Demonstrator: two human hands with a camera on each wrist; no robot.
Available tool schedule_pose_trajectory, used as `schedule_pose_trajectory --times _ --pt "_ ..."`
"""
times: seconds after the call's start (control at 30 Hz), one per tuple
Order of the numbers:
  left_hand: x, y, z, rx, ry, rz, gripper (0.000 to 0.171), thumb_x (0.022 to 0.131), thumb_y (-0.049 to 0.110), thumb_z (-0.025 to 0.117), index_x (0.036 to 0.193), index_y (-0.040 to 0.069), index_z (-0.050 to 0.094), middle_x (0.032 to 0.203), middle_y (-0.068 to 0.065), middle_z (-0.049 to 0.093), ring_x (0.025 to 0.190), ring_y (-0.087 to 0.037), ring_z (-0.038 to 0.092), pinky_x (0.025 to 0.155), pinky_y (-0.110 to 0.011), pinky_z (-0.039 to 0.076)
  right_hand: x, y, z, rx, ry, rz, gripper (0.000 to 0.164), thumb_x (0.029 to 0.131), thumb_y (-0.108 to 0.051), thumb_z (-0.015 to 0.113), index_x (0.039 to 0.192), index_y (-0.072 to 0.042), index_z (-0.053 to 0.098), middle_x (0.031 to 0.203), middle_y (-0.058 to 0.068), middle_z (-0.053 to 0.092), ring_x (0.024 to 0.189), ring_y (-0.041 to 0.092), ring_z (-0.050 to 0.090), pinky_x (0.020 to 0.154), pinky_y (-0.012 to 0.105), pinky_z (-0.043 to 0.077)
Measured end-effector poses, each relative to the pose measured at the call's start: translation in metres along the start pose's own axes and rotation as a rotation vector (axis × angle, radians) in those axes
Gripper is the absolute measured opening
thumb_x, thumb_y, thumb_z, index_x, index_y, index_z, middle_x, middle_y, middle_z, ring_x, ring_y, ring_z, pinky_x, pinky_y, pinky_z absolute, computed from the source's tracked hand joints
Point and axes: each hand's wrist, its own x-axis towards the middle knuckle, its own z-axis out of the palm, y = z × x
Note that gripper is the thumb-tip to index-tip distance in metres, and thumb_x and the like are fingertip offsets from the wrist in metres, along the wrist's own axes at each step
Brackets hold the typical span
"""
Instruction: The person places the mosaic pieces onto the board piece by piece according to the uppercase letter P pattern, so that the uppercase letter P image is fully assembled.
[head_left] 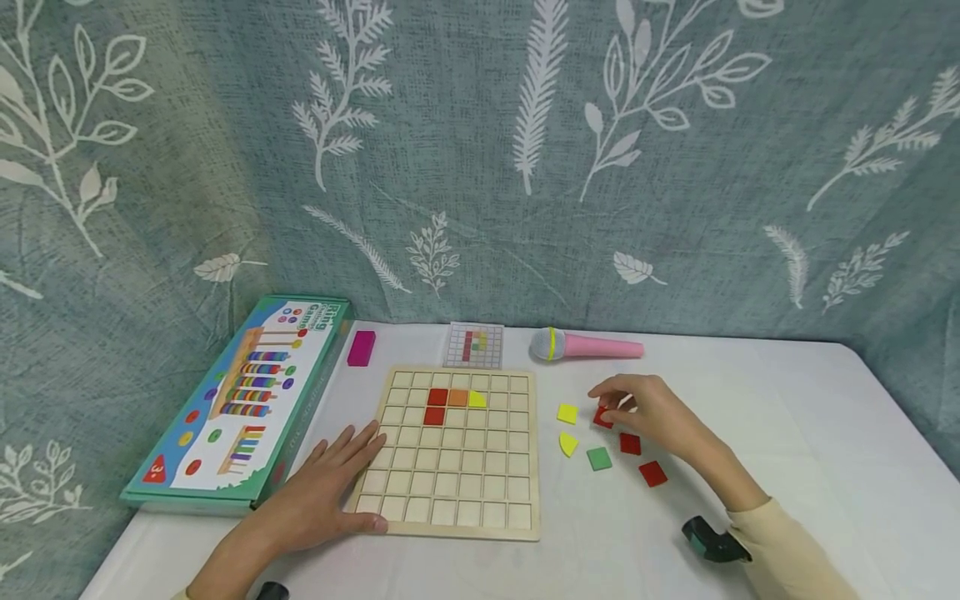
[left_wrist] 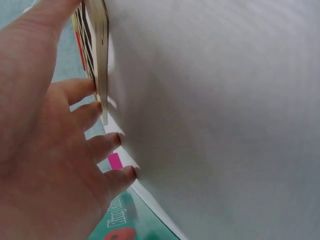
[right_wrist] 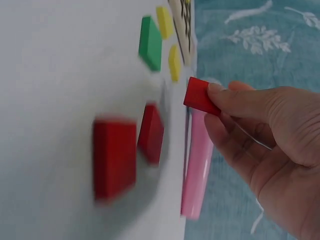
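My right hand (head_left: 651,410) pinches a red square tile (right_wrist: 201,95) between thumb and fingers, right of the board. Spread along the left edge of the wooden grid board (head_left: 450,530) is my left hand (head_left: 318,487), its thumb at the near left corner and its fingertips on the rim. Set in the board's upper cells are two red tiles (head_left: 434,416), an orange tile (head_left: 458,397) and a yellow piece (head_left: 477,399). Near my right hand lie two more red tiles (head_left: 652,473), a green tile (head_left: 599,458), a yellow square (head_left: 567,413) and a yellow quarter-round piece (head_left: 568,444).
A small pattern card (head_left: 491,358) touches the board's far edge. Behind the loose tiles lies a pink toy microphone (head_left: 600,346). At the left are a green game box (head_left: 217,383) and a magenta block (head_left: 362,348). A patterned curtain (head_left: 480,167) hangs behind the table.
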Motion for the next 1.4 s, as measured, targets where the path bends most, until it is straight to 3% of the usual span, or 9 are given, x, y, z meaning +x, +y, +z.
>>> schedule_pose_trajectory --times 0.43,0.97,1.17,1.4 --pt "0.001 0.002 0.0 0.002 -0.004 -0.005 0.11 0.068 0.071 0.071 0.151 0.008 0.036 0.16 -0.012 0.025 0.145 -0.045 0.018 0.113 -0.066 0.014 0.036 -0.028 0.029 0.086 -0.053 -0.08 0.026 0.085 0.004 0.072 0.11 0.001 0.07 0.092 0.0 0.069 0.085 0.014 0.062 0.076 0.028 0.057" --pt "0.0 0.002 -0.003 0.007 0.008 0.003 0.109 0.07 0.069 0.071 0.151 0.005 0.037 0.16 -0.013 0.026 0.144 -0.046 0.018 0.113 -0.066 0.014 0.088 -0.077 0.068 0.104 -0.133 -0.178 0.026 0.086 0.001 0.072 0.112 -0.001 0.07 0.093 0.003 0.07 0.085 0.012 0.063 0.076 0.024 0.054" --pt "0.001 0.002 -0.002 0.005 0.005 0.0 0.109 0.069 0.07 0.071 0.151 0.007 0.037 0.16 -0.013 0.026 0.144 -0.046 0.018 0.113 -0.066 0.014 0.099 -0.094 0.088 0.178 -0.179 -0.208 0.027 0.085 0.003 0.072 0.112 0.002 0.07 0.097 0.008 0.07 0.086 0.015 0.064 0.072 0.019 0.053" --pt "0.001 0.003 -0.001 0.02 -0.006 -0.014 0.108 0.069 0.07 0.071 0.151 0.007 0.037 0.16 -0.013 0.027 0.145 -0.045 0.019 0.113 -0.066 0.015 0.109 -0.113 0.109 0.177 -0.22 -0.218 0.024 0.087 0.0 0.072 0.11 -0.002 0.071 0.097 0.004 0.071 0.085 0.01 0.064 0.075 0.018 0.052"
